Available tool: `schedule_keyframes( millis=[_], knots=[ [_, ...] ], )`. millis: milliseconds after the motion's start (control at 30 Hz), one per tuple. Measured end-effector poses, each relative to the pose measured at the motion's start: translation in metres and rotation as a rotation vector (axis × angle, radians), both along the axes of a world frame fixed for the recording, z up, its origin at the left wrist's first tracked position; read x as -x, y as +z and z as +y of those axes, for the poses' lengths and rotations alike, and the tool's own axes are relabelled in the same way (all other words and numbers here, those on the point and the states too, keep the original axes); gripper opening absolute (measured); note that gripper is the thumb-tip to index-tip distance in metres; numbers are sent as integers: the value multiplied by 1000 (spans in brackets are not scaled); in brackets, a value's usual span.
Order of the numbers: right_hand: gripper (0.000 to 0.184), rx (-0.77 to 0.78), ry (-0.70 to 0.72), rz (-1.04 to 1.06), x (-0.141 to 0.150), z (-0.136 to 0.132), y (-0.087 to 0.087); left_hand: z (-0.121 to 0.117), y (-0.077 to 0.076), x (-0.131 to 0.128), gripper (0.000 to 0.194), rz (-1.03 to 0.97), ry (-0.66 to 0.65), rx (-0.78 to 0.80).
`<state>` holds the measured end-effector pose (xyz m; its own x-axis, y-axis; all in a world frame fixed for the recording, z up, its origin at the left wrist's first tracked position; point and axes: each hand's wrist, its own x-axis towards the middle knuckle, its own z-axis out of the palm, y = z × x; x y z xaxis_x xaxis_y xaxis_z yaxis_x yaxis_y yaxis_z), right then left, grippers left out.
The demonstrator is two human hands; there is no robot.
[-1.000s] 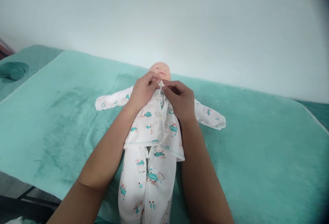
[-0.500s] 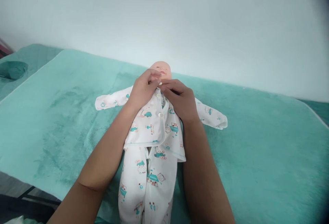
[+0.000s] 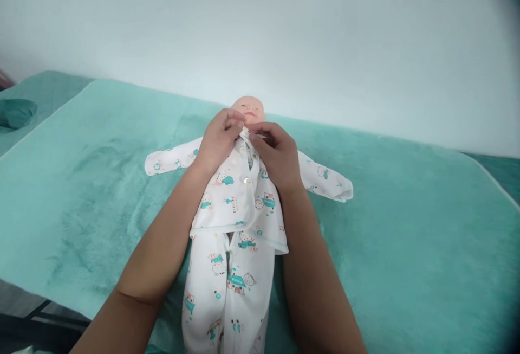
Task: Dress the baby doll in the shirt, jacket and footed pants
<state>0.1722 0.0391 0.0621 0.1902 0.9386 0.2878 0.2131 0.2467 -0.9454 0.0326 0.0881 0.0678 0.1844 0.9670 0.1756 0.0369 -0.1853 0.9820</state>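
Note:
A baby doll (image 3: 249,105) lies on its back, its head toward the wall. It wears a white printed baby jacket (image 3: 219,202) with the sleeves spread out, and matching trousers (image 3: 247,289). At the collar, my left hand (image 3: 221,138) pinches the jacket's edge just below the doll's chin. My right hand (image 3: 280,153) is beside it, thumb and fingers closed on the other side of the collar. Down the front runs an overlapping edge with pale fasteners (image 3: 247,180). What lies between my fingertips is partly hidden.
A green plush cover (image 3: 406,245) spreads under the doll, against a pale wall (image 3: 260,29). On the far left the bed has a dark round hollow (image 3: 17,113). Below the cover's front left edge, a dark frame (image 3: 40,324) shows.
The whole view has shifted slightly, so doll and hands sit a little further left. Both hands stay at the collar, where a bit more of the white edge shows between the fingers.

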Motion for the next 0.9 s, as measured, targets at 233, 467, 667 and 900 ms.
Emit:
schedule_keyframes(
  millis=[233,467,667,900],
  knots=[
    [15,-29,21,25,-2,3,-3,1,-1,0,12,74,36,-84],
    [15,-59,51,50,-4,4,-4,1,-1,1,14,94,19,-88],
    [14,-35,43,71,-4,3,-4,2,-1,2,14,73,7,-74],
    [12,-18,-14,71,-1,5,-6,-3,5,0,9,126,59,-61]
  ],
)
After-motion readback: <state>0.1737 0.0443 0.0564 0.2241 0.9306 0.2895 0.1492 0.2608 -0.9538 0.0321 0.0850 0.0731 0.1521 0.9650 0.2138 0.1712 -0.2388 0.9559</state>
